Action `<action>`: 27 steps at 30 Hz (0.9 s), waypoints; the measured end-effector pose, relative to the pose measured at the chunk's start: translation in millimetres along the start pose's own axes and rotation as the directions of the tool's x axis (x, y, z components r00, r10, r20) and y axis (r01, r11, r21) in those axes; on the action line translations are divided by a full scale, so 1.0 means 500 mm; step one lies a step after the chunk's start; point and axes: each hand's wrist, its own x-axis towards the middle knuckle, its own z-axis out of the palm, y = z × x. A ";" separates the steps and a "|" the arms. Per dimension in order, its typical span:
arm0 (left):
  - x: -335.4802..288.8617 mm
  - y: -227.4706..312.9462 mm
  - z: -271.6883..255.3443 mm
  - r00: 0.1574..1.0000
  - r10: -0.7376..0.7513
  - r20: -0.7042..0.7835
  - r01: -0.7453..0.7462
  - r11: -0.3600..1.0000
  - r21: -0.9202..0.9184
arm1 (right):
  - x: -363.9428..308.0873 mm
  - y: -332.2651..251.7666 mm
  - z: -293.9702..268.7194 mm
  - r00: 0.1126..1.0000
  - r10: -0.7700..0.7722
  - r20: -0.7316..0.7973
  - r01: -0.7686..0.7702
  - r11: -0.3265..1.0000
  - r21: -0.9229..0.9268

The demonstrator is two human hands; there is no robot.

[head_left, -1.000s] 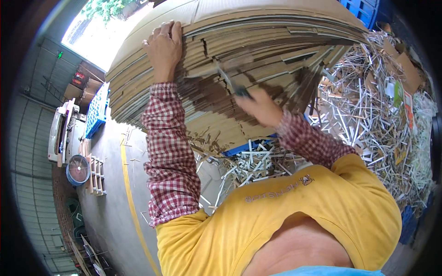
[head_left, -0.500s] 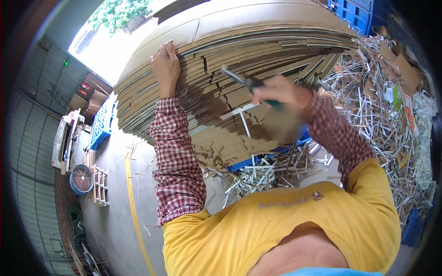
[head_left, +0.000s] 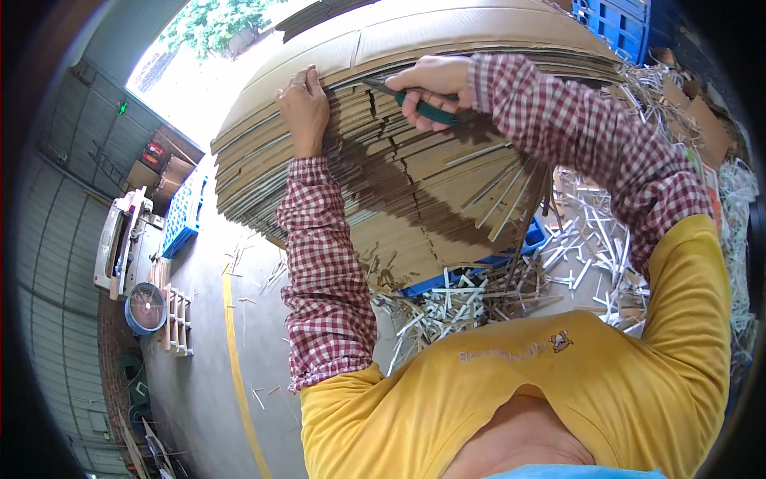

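A tall stack of cardboard sheets [head_left: 263,172] fills the space ahead of me, its layered edges facing my body. At the upper left of those edges, my left hand [head_left: 305,112] grips the cardboard by its rim, fingers curled at the top sheet. My right hand [head_left: 431,86] is wrapped around green-handled shears [head_left: 435,110]. Their dark tip points left against the upper layers, a short way right of my left hand. The far sides of the stack are hidden.
Cut strips [head_left: 447,307] lie heaped below the stack, beside a blue pallet [head_left: 423,285]. More scraps [head_left: 594,239] spread at right, under a blue crate [head_left: 613,28]. On the left stand a round fan [head_left: 146,309] and a blue plastic crate [head_left: 182,215]. A yellow line [head_left: 235,359] crosses the floor.
My right hand has swung up and left with the shears, from above the lower layers to the stack's upper edge. Loose strips now hang below my right forearm. My left hand keeps its hold.
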 end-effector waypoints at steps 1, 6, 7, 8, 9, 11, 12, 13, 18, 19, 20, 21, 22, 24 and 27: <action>-0.003 0.004 -0.002 1.000 -0.004 0.002 0.004 1.000 -0.001 | -0.001 0.015 0.016 0.995 -0.089 -0.045 0.090 0.996 0.023; -0.016 0.028 -0.028 0.989 -0.095 0.111 0.089 0.995 0.054 | -0.027 0.144 0.064 0.915 -0.350 -0.198 0.361 0.932 0.022; -0.017 0.052 -0.026 0.991 -0.079 0.111 0.075 0.996 0.041 | -0.048 0.176 0.056 0.894 -0.387 -0.224 0.390 0.920 -0.031; -0.028 0.077 -0.032 0.998 0.029 0.063 -0.033 0.997 0.064 | -0.059 0.201 0.058 0.895 -0.382 -0.232 0.386 0.922 -0.027; -0.030 0.095 -0.030 0.990 0.138 0.018 -0.139 0.986 0.090 | -0.067 0.224 0.058 0.864 -0.417 -0.283 0.420 0.906 -0.053; -0.016 0.102 -0.041 0.984 0.175 0.043 -0.178 0.978 0.108 | -0.080 0.239 0.055 0.834 -0.445 -0.327 0.449 0.891 -0.067; 0.000 0.102 -0.050 0.980 0.146 0.134 -0.160 0.982 0.099 | -0.082 0.234 0.041 0.843 -0.440 -0.309 0.430 0.897 -0.103; 0.010 0.099 -0.059 0.967 0.115 0.229 -0.138 0.986 0.090 | -0.090 0.231 0.031 0.855 -0.428 -0.292 0.407 0.904 -0.135; 0.063 0.088 -0.049 0.931 0.136 0.339 -0.145 0.989 0.000 | -0.083 0.232 0.000 0.852 -0.491 -0.181 0.457 0.867 -0.198; 0.064 0.079 -0.041 0.928 0.139 0.345 -0.146 0.989 -0.004 | -0.078 0.221 0.008 0.854 -0.486 -0.186 0.453 0.870 -0.194; 0.065 0.072 -0.034 0.938 0.111 0.327 -0.112 0.994 -0.016 | -0.077 0.203 0.016 0.881 -0.419 -0.220 0.408 0.908 -0.096; 0.065 0.065 -0.028 0.948 0.081 0.309 -0.076 0.997 -0.027 | -0.075 0.189 0.024 0.904 -0.349 -0.246 0.360 0.933 0.003; 0.063 0.071 -0.020 0.946 0.087 0.312 -0.079 0.996 -0.039 | -0.074 0.190 0.028 0.923 -0.296 -0.244 0.309 0.951 0.019; 0.061 0.082 -0.018 0.945 -0.023 0.327 0.019 1.000 0.014 | -0.074 0.209 0.060 0.885 -0.357 -0.298 0.357 0.932 -0.055; 0.060 0.086 -0.017 0.954 -0.023 0.299 -0.001 0.997 0.080 | -0.075 0.245 0.118 0.778 -0.476 -0.410 0.447 0.878 -0.172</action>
